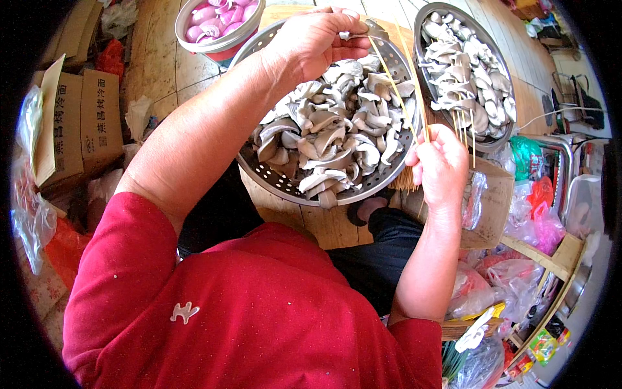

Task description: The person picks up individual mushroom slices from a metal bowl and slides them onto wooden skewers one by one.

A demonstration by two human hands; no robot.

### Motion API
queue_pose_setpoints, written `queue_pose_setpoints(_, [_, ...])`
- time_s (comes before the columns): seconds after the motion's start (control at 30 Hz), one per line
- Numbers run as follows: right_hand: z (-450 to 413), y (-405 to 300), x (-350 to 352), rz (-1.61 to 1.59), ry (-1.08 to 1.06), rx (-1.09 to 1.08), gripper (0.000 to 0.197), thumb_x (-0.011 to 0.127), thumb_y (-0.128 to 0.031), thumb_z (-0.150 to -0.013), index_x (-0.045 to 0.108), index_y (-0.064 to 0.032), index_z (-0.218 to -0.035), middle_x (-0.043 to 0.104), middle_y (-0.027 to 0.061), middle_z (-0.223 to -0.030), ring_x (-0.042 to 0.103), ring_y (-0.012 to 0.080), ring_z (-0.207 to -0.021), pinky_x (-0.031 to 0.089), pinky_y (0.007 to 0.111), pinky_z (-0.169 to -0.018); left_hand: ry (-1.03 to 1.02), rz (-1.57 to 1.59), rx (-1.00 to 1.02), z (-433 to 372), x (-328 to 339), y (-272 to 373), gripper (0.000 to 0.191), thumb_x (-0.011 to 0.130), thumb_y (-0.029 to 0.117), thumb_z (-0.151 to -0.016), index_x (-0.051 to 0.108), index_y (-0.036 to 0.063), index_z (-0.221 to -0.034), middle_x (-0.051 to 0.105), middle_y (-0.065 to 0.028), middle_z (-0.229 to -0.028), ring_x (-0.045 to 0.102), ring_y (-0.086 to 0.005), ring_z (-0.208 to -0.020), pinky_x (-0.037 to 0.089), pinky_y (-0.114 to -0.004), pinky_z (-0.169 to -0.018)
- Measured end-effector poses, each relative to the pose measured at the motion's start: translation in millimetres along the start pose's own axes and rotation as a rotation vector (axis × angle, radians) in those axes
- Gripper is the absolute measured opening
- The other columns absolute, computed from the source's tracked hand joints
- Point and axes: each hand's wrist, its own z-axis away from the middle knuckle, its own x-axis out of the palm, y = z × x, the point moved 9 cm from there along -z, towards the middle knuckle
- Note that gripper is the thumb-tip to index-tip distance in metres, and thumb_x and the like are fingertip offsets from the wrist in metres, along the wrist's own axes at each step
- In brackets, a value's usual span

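Observation:
A perforated metal colander (301, 192) holds a heap of torn grey oyster mushrooms (330, 131). Above its far edge, my left hand (323, 44) pinches an oyster mushroom piece (378, 30) by the tips of its thumb and fingers. One skewer's tip is close by that piece; whether it pierces it, I cannot tell. My right hand (441, 163), at the colander's right side, grips several thin bamboo skewers (396, 87) that point away from me. More skewers (403, 179) lie bundled beneath, partly hidden. An oval metal tray (511, 126) at the right carries mushrooms threaded on skewers (457, 82).
Peeled purple onions (214, 22) fill a round tub (216, 47) at the back left. Cardboard boxes (82, 126) stand at the far left. An open carton (493, 209) sits beside my right forearm, with plastic bags (515, 277) and a wooden-edged shelf (549, 257) beyond.

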Motion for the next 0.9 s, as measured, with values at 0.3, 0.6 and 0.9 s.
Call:
queue_pose_setpoints(0.3, [3,-6,4,-0.094,-0.009,-0.098,0.012,0.051,-0.005,-0.084,0.055,-0.0019,-0.094,0.059,0.0036,-0.066,0.04,0.0016,-0.042,0.029,0.017,-0.037,-0.03,-0.201,0.012,15,18,7,0.014,0.061,0.007,-0.084,0.055,0.0017,-0.096,0.063,-0.0077,-0.084,0.064,-0.0186,-0.078,0.055,-0.032,-0.076])
queue_pose_setpoints(0.6, [-3,-10,14,-0.063,-0.006,-0.16,0.013,0.054,-0.006,-0.086,0.057,-0.0013,-0.097,0.061,0.0013,-0.073,0.048,0.002,-0.056,0.034,0.016,-0.047,-0.223,-0.318,-0.226,49,62,-56,0.022,0.065,0.004,-0.08,0.055,0.003,-0.099,0.063,-0.0071,-0.081,0.064,-0.0177,-0.078,0.054,-0.031,-0.074])
queue_pose_setpoints(0.9, [-9,-15,-24,-0.121,0.19,-0.189,0.016,0.054,-0.005,-0.087,0.057,-0.0004,-0.101,0.062,0.003,-0.076,0.045,0.002,-0.054,0.033,0.016,-0.048,-0.469,-1.4,0.019,45,70,-51,0.02,0.069,0.023,-0.073,0.066,0.0062,-0.083,0.066,-0.0088,-0.075,0.062,-0.0188,-0.071,0.05,-0.032,-0.07])
